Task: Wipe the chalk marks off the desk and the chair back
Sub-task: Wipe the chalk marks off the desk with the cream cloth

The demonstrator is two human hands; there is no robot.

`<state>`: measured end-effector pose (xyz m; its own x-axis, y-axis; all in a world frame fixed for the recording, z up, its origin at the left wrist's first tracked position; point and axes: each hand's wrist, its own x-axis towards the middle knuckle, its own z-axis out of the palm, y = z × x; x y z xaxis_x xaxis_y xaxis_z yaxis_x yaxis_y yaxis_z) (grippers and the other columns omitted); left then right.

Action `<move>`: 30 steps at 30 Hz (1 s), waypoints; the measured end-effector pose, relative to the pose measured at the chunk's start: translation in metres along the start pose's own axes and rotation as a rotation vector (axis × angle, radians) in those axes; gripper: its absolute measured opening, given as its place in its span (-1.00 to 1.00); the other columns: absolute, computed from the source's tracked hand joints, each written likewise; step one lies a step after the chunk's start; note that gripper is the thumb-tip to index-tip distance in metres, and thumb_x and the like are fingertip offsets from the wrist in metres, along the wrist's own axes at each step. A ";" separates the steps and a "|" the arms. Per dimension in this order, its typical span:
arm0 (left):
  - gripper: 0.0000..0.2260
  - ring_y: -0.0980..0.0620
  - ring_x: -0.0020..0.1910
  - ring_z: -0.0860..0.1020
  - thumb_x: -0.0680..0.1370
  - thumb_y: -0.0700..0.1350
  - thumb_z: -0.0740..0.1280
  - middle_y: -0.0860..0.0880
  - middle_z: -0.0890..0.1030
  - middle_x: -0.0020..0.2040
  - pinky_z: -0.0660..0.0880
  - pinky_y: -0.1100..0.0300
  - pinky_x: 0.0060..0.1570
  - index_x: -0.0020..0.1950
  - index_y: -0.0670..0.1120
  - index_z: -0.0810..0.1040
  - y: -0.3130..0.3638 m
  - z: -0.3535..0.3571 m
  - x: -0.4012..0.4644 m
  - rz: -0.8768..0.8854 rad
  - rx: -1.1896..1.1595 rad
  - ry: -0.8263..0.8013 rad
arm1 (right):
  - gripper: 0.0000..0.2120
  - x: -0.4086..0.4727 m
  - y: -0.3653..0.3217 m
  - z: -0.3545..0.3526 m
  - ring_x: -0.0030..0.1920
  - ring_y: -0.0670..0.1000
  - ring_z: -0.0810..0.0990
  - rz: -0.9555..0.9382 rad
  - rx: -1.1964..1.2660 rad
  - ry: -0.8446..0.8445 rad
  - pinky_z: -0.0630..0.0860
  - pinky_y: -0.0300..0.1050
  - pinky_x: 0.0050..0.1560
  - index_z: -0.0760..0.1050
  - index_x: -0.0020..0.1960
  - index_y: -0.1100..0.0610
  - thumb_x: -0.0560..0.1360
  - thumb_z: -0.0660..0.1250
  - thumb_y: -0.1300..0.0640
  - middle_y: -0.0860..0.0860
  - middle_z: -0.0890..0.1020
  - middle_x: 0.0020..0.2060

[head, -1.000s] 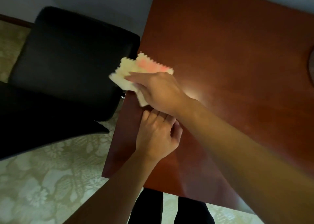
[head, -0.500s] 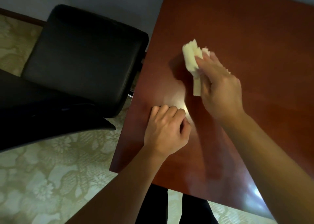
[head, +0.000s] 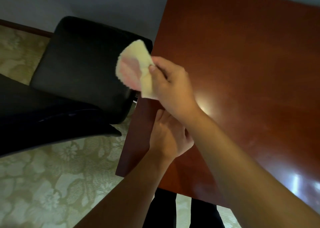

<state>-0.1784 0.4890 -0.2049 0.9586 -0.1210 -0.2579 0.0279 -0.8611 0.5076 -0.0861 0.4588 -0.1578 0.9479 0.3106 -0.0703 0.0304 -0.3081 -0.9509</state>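
1. At the left edge of the reddish-brown worktop [head: 242, 72], the right hand [head: 173, 84] holds a pale yellow cloth [head: 134, 68], the thumb and curled fingers pinching its near right part.
2. Most of the cloth fans out to the left past the worktop's edge, so it shows against the black chair seat [head: 83, 68] just beside the worktop; whether it touches the seat or the worktop edge, I cannot tell.
3. A pink smear covers the middle of the cloth's upturned face, and its far edge looks fuzzy and blurred.
4. The right forearm crosses the near half of the worktop on a diagonal from the lower right corner of the view.
5. The left hand [head: 169, 136] rests on the worktop near its left edge, directly under the right wrist, which hides its fingertips; what shows of it holds nothing, and its fingers seem loosely bent.
6. The chair back [head: 34, 117], black and glossy, stretches along the left, nearer than the seat, and no chalk mark is readable on it in this light.
7. Bright glare spots sit on the polished worktop, one just right of the right wrist and others near the lower right.
8. Patterned cream floor [head: 52, 184] fills the near left, and dark trouser legs [head: 161, 210] show below the worktop's near edge.
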 end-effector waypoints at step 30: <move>-0.72 -0.14 -0.34 0.46 0.56 -0.17 0.35 0.09 0.34 -0.41 0.43 -0.05 -0.12 -0.35 -0.10 0.41 0.129 0.047 0.019 0.016 -0.051 0.362 | -0.53 -0.164 0.157 -0.304 0.57 0.17 0.10 0.389 -0.960 0.369 0.10 0.07 0.54 0.22 0.56 0.09 0.67 0.10 0.07 0.14 0.20 0.56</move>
<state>-0.1704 0.3524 -0.1834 0.9970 0.0559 0.0535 0.0171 -0.8336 0.5521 -0.1407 0.0859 -0.2042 0.9778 -0.1982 -0.0675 -0.2088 -0.9477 -0.2414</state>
